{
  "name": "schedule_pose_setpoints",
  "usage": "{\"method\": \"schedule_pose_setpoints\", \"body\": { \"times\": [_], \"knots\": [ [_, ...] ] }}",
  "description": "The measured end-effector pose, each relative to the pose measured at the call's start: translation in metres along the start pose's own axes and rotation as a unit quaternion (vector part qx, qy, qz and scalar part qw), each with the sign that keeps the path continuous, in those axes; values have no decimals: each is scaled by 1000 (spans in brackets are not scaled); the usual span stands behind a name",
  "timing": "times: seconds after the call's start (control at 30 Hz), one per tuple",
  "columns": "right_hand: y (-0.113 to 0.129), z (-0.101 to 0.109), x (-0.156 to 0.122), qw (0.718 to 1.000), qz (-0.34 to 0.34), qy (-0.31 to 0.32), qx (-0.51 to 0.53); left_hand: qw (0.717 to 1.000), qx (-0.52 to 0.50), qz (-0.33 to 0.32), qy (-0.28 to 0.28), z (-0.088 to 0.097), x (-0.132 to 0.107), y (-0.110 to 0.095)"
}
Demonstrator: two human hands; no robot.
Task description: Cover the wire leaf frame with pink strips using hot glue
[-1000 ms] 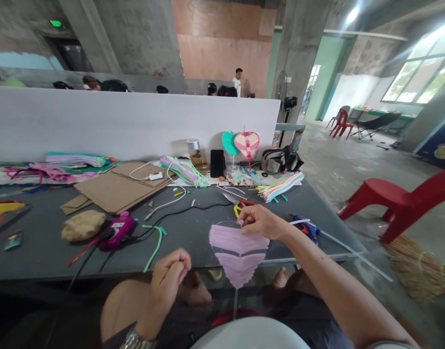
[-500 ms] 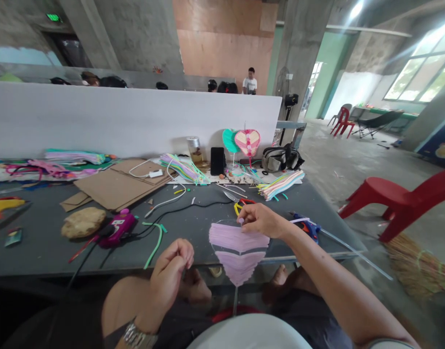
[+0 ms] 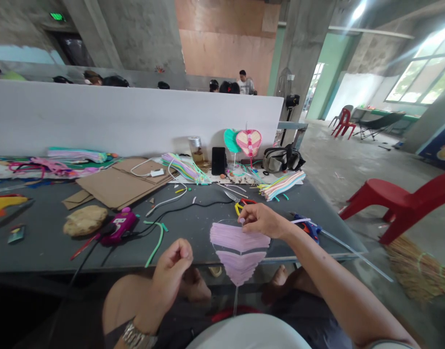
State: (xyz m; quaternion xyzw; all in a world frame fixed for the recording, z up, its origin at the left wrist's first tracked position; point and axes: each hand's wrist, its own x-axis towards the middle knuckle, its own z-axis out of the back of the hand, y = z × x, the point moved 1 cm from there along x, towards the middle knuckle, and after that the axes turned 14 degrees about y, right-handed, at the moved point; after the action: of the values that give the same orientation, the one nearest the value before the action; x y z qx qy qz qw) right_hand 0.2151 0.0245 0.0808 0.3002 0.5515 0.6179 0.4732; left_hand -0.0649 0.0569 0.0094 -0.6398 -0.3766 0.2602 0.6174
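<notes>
A heart-shaped lilac hand fan [image 3: 240, 264] hangs point down at the table's front edge, its wire frame partly filled with rows of lilac fuzzy strips and a gap between two bands. At its top, my right hand [image 3: 260, 220] is closed in a pinch on a small lilac piece [image 3: 241, 220], touching the upper band. To the left of the fan and apart from it, my left hand [image 3: 171, 269] is closed, thumb against curled fingers; whatever may be in them is hidden. Scissors with red and yellow handles [image 3: 239, 206] lie just beyond my right hand.
A blue glue gun [image 3: 309, 228] with a long clear stick lies on the right. Leftward are a magenta device [image 3: 118, 227], a stone-like lump [image 3: 84, 220] and cardboard [image 3: 124, 184]. Bundles of pastel strips [image 3: 283, 185], a phone [image 3: 218, 161] and two finished fans [image 3: 248, 143] stand behind.
My left hand's fingers have shifted slightly, turning a little. My right hand stays at the fan's top. The view has moved slightly; a person in the background leans over.
</notes>
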Motion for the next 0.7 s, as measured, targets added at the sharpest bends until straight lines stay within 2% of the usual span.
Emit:
{"method": "schedule_pose_setpoints", "body": {
  "times": [0.13, 0.43, 0.7],
  "knots": [
    [2, 0, -1, 1000, -2, 2, -2, 1000, 3, 13, 1, 1, 2, 5],
    [2, -1, -1, 1000, -3, -1, -20, 999, 36, -11, -1, -1, 0, 3],
    [5, -2, 0, 1000, 3, 3, -5, 998, 67, 11, -1, 0, -1, 5]
  ]
}}
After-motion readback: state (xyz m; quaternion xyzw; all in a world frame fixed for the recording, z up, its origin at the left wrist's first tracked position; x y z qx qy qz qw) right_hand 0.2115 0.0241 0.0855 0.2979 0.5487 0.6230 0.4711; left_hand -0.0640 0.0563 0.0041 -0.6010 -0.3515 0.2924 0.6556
